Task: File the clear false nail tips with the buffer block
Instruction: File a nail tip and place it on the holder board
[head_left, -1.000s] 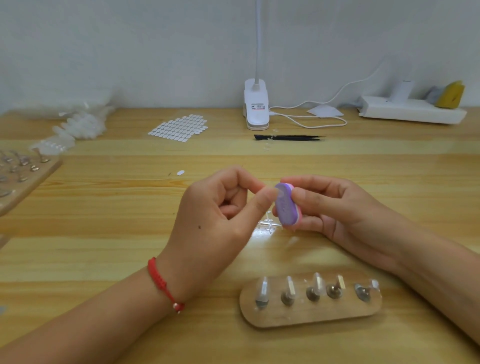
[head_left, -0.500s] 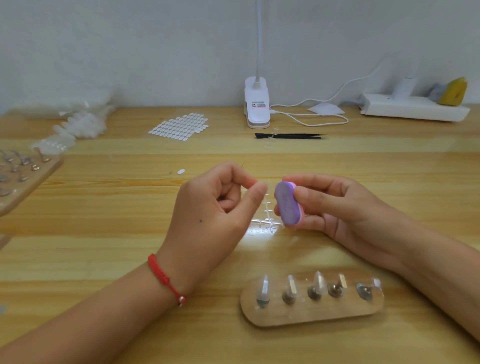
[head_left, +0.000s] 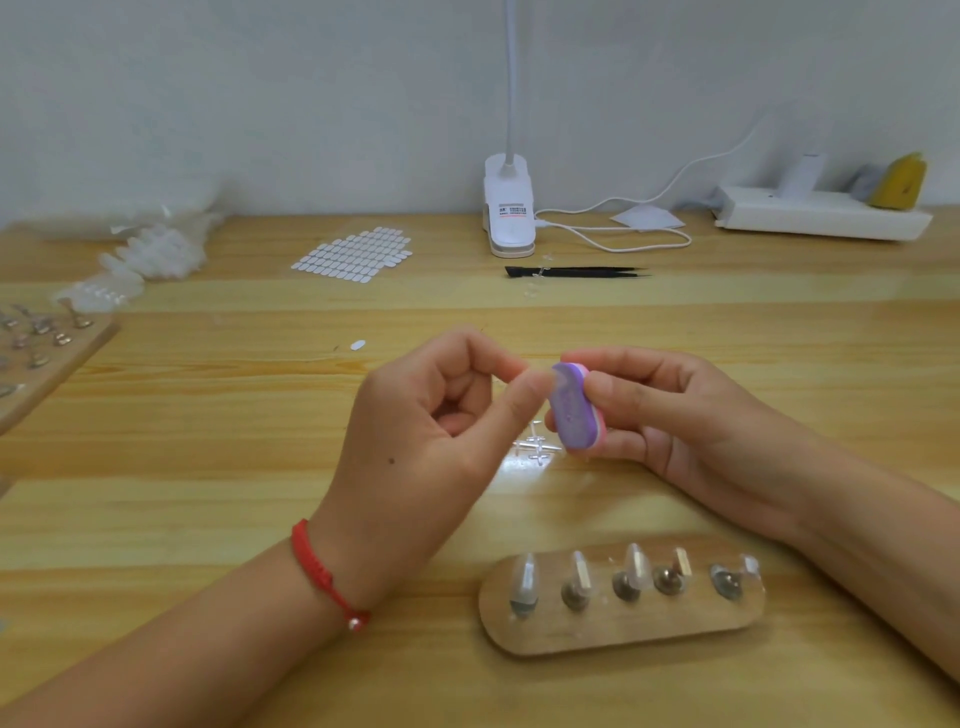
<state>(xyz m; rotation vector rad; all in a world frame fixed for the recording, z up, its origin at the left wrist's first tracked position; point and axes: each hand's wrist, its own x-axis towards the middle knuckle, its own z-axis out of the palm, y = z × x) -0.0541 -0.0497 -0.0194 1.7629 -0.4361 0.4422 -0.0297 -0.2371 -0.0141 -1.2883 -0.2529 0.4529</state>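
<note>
T-0.5 s: open gap between the left hand and the buffer block. Now the gap is closed. The thumb and forefinger tips have moved toward 3 o'clock, and the pinched clear nail tip, only a faint blur, is back against the block's upper purple face, as at T-1.0 s. The right hand has brought the block slightly toward 9 o'clock. The clear sprue, exposed between the hands before, is now partly covered by the thumb.
</note>
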